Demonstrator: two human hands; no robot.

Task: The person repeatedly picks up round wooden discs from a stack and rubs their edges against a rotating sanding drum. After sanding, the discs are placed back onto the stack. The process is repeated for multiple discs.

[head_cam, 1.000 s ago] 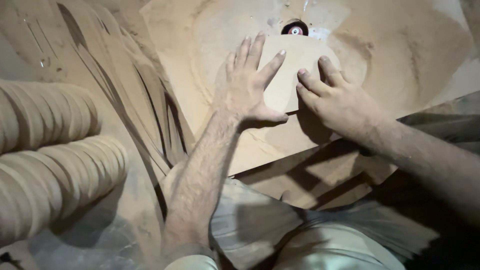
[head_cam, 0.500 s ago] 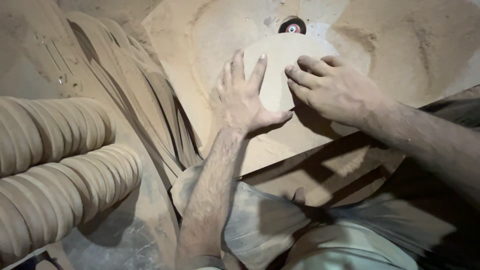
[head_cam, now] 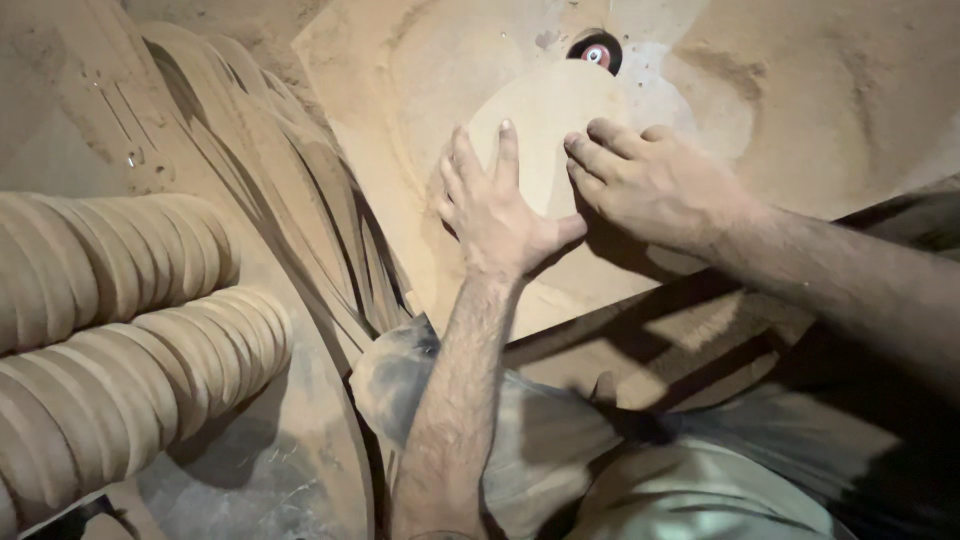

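My left hand lies flat on the round wooden piece, fingers spread and stretched out straight, palm pressed down on its near left edge, thumb stuck out to the right. Nothing is gripped in it — it only bears down. My right hand comes in from the right and rests on the same disc, fingers lightly curled with the tips planted on the wood, pressing rather than holding. The two hands sit just beside each other, my left thumb almost touching the heel of my right.

The disc itself lies flat on the sawdust-covered table, its far edge right up against the small spindle with a red centre that pokes up through a dark hole in the board. Fine pale dust is heaped on the table around the disc — thicker to the right.

Off to my left lie two rows of finished wooden discs stacked on edge, and between them and the table lean curved offcuts of board. My dusty trousers show below
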